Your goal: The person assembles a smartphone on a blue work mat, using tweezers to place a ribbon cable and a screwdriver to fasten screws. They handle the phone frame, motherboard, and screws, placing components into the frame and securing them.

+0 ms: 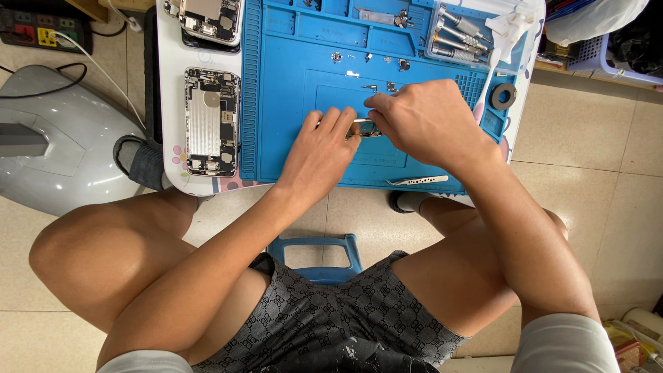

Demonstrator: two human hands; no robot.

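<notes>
Part: small metal phone component [364,131], on the blue mat [290,83], between your fingertips.
Left grip [324,148]: fingers pressing down on the part.
Right grip [421,117]: pinched around a thin tool at the part.
Nearby: steel tweezers [418,181]; opened phone chassis [211,121] on the white tabletop [169,103].

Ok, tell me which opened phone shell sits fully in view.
The lower opened phone shell, left of the blue mat; the other opened shell is cut off by the top edge.

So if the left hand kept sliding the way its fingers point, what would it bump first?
Probably the small metal part at its fingertips, which the left hand already seems to touch. Just past that is the right hand, over the blue mat. Depth is hard to judge.
</notes>
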